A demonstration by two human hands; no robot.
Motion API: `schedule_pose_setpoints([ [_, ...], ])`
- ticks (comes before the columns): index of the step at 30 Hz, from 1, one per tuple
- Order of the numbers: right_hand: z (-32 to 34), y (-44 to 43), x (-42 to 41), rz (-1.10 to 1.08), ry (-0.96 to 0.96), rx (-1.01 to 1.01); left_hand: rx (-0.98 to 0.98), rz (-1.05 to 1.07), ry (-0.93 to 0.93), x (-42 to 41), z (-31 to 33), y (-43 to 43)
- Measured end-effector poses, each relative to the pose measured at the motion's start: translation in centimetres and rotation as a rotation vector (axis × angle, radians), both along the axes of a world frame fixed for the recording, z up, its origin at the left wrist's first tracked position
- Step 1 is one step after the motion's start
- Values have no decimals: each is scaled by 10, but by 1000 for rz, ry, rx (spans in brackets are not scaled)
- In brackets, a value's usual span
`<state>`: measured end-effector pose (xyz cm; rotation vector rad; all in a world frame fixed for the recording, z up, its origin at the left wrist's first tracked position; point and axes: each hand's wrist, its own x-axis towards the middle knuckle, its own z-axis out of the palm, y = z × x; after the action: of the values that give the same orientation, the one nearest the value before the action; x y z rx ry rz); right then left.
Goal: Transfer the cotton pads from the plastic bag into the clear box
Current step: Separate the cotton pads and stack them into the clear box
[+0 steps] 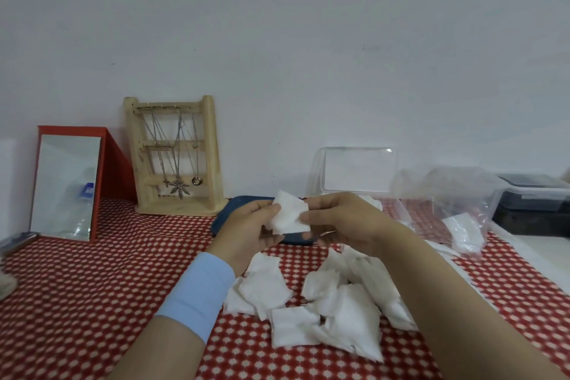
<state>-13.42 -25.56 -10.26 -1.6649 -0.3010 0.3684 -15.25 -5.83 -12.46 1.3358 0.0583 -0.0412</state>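
Above the table's middle, my left hand (pixel 251 228) and my right hand (pixel 342 224) both pinch one white square cotton pad (pixel 288 215), one hand at each side. Several loose cotton pads (pixel 320 302) lie in a heap on the red patterned cloth below my hands. The clear box (pixel 354 171) stands open behind my right hand, its lid raised against the wall. The crumpled plastic bag (pixel 453 197) lies to the right of the box, with some white pads (pixel 464 233) showing inside its lower part.
A wooden jewellery stand (pixel 175 154) and a red-framed mirror (pixel 66 187) stand at the back left. A dark blue flat thing (pixel 228 216) lies behind my hands. A black box with a clear lid (pixel 533 203) sits at the far right.
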Motion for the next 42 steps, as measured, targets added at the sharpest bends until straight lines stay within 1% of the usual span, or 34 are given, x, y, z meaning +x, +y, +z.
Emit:
schedule_pose_setpoints([
  [3, -1, -7, 6, -133, 48, 21, -91, 3, 12, 5, 3, -7],
  [6, -3, -14, 13, -244, 72, 33, -107, 38, 19, 6, -5, -11],
  [9, 3, -21, 14, -368, -43, 4, -57, 117, 1, 7, -16, -11],
  [10, 8, -22, 12, -359, -94, 7, -40, 129, -7, 7, -17, -11],
  [13, 18, -17, 0, -204, -195, 40, 3, 98, -22, 6, -20, -12],
  [14, 19, -12, -3, -175, -222, 18, 5, 74, -25, 5, -20, -14],
  [16, 16, 1, -5, -198, -283, -92, -37, 20, -20, 2, -19, -18],
  [19, 6, 13, 0, -270, -412, -294, -179, -40, 27, -2, -17, -21],
  [22, 3, 13, 3, -281, -490, -353, -247, -79, 60, -4, -18, -19],
  [30, 4, 15, 2, -246, -618, -498, -240, -136, 79, -6, -15, -15],
  [33, 2, 16, 2, -257, -654, -524, -133, -152, 25, -6, -15, -13],
  [35, 1, 15, 1, -259, -608, -505, -69, -147, 2, -6, -17, -12],
  [38, 1, 8, 2, -148, -434, -467, -2, -166, -38, -7, -17, -12],
  [40, 1, 4, 3, -111, -413, -455, 44, -165, -64, -7, -18, -12],
  [42, 1, 2, 3, -105, -391, -397, 113, -143, -79, -7, -18, -13],
])
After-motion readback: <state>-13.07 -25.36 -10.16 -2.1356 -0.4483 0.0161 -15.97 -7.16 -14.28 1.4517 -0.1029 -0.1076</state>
